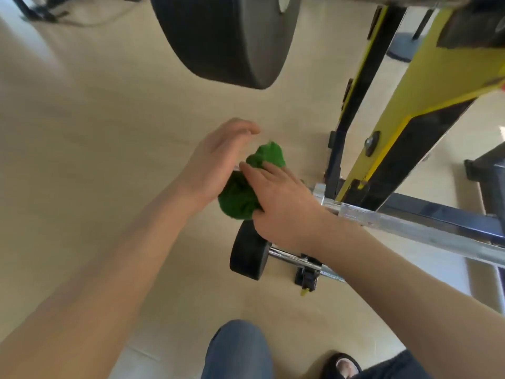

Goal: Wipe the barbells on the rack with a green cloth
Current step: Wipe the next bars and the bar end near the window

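Note:
A bunched green cloth (240, 196) is wrapped over the left end of a silver barbell (410, 228) that rests on the yellow and black rack (426, 86). My right hand (281, 203) presses down on the cloth and grips it against the bar's end. Just left of the cloth, my left hand (216, 162) is held with fingers straight and apart, its palm close to the cloth; whether it touches is unclear. A lower barbell (289, 255) with a small black plate (247, 255) sits beneath my right wrist. A large black plate (229, 36) hangs on a higher bar.
Pale wooden floor (82, 132) spreads to the left. The rack's dark base beams (437, 212) run to the right. My jeans-clad knee (237, 351) and a sandalled foot (341, 365) are at the bottom edge. Dark equipment legs (41, 9) stand at the far top left.

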A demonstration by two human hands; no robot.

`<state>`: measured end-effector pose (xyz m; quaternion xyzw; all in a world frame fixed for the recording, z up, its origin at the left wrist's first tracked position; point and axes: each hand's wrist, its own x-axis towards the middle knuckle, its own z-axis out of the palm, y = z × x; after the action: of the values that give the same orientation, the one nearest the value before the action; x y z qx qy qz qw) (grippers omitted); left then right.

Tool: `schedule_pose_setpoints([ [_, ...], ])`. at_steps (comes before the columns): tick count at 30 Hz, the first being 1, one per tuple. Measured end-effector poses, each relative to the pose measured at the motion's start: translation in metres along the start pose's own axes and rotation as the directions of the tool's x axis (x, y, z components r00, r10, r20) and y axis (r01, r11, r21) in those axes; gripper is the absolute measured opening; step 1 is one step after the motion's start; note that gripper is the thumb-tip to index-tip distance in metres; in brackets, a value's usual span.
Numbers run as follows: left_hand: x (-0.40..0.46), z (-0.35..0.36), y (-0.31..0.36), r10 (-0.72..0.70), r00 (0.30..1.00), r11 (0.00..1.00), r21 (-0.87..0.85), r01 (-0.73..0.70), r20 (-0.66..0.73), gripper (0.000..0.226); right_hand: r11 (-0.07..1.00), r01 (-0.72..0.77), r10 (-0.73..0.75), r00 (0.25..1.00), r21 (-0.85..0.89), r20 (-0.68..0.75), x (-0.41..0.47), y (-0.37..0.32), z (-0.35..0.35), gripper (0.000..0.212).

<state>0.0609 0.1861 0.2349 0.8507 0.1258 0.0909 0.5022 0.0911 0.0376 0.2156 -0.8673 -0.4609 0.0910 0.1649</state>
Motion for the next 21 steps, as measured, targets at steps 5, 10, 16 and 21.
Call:
schedule_pose_setpoints([
  [5,0.0,0.026,-0.038,0.165,0.97,0.903,0.369,-0.22,0.176,0.034,0.958,0.135,-0.139,0.99,-0.254,0.001,-0.003,0.014,0.037,0.078],
  [10,0.0,0.035,-0.053,0.435,0.886,0.728,0.515,-0.452,0.163,0.044,0.978,0.102,-0.12,0.989,-0.182,-0.092,-0.025,0.038,0.025,0.075],
  [16,-0.013,0.06,-0.057,0.451,0.821,0.408,0.738,-0.537,0.348,0.079,0.962,-0.262,0.226,0.926,-0.083,-0.302,-0.032,0.06,0.006,0.037],
  [21,0.018,0.081,-0.058,0.456,0.831,0.243,0.854,-0.461,0.318,0.076,0.858,-0.369,0.287,0.921,-0.358,-0.262,-0.008,0.057,0.022,0.047],
])
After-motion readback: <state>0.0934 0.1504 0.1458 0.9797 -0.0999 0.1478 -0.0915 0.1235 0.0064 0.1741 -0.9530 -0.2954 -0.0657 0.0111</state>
